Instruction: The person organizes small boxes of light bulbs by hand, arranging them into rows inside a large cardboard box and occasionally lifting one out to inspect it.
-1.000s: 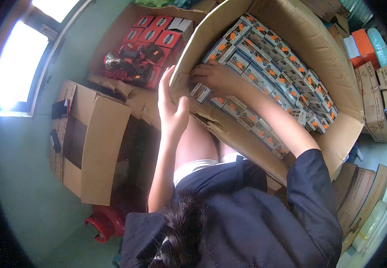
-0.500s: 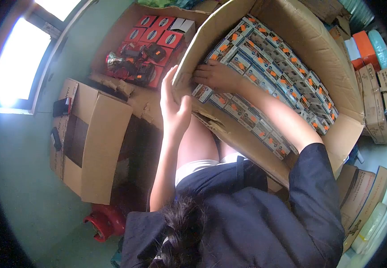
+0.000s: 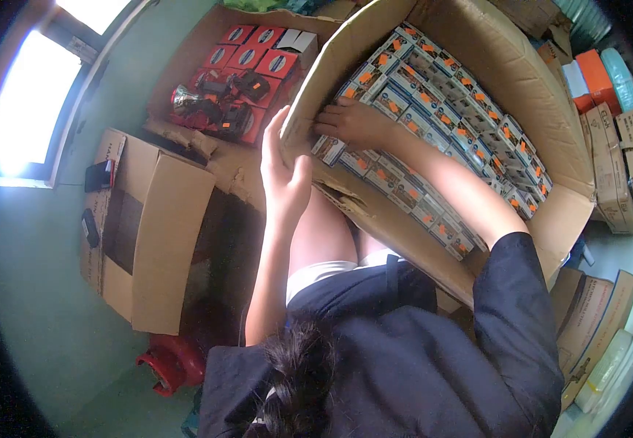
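A large cardboard box [image 3: 550,95], tilted in view, holds many small printed boxes [image 3: 433,120] in rows, each with an orange sticker. My right hand [image 3: 353,124] reaches into its left corner, fingers bent over a small box at the end of the rows; the fingertips are partly hidden. My left hand [image 3: 285,179] is flat against the outside of the box's left edge, fingers stretched upward and thumb apart.
Left stands an open carton [image 3: 170,241] with a dark phone-like object [image 3: 100,176] on its flap. Behind are red boxes [image 3: 277,64] and headlamps [image 3: 198,102] in another carton. A red gas cylinder [image 3: 174,361] is below. More cartons [image 3: 608,168] stack at right.
My right hand has shifted very slightly to the left over the small boxes. My left hand stays against the box edge.
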Demonstrator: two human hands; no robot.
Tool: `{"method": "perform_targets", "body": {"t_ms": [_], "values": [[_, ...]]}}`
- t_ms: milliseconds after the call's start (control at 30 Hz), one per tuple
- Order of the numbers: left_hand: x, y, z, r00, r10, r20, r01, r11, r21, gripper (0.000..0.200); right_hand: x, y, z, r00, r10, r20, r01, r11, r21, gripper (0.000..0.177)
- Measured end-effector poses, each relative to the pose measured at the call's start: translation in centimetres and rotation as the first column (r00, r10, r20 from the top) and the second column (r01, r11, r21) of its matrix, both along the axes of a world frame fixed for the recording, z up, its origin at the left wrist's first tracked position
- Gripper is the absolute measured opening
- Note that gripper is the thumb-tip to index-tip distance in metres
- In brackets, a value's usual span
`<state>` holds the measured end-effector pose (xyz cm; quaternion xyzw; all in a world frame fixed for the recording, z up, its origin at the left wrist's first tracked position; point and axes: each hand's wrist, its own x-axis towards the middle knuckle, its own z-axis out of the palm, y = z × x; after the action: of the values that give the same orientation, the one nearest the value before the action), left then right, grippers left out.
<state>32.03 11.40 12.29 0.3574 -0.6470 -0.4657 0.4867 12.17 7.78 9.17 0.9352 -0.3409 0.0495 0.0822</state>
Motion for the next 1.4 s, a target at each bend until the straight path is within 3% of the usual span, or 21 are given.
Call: {"method": "perform_targets", "body": {"t_ms": [300, 500, 700, 800, 1200, 1400], "values": [[-0.1, -0.2, 0.3, 1.0, -0.011, -0.015, 0.011, 1.0, -0.001, 0.064, -0.3, 0.9, -3.7, 0.986, 0.129, 0.109, -0.099, 0.965, -0.245, 0.045], [-0.3, -0.2, 0.4, 1.0, -0.011, -0.027, 0.011, 1.0, 0.019, 0.063, -0.4, 1.9, -4.5, 0.997, 0.06, 0.058, -0.044, 0.967, -0.249, 0.034], [-0.3, -0.1, 0.3, 0.999, -0.026, -0.034, 0.027, 1.0, 0.016, 0.065, -0.3, 1.1, -5.2, 0.99, 0.066, 0.125, -0.02, 0.938, -0.346, 0.038], [-0.4, -0.3, 0.1, 0.998, -0.038, -0.044, 0.038, 0.999, -0.001, 0.065, -0.5, 1.4, -4.8, 0.998, 0.029, 0.049, -0.011, 0.944, -0.33, 0.038], [-0.3, -0.2, 0.0, 0.994, -0.033, -0.103, 0.039, 0.998, 0.058, 0.065, 0.5, 2.0, -4.7, 0.985, -0.041, 0.166, 0.086, 0.957, -0.276, 0.027], [-0.2, 0.0, 0.5, 0.993, -0.041, -0.112, 0.047, 0.998, 0.049, 0.064, 0.9, 3.4, -5.1, 0.98, -0.144, 0.141, 0.177, 0.948, -0.264, 0.028]]}}
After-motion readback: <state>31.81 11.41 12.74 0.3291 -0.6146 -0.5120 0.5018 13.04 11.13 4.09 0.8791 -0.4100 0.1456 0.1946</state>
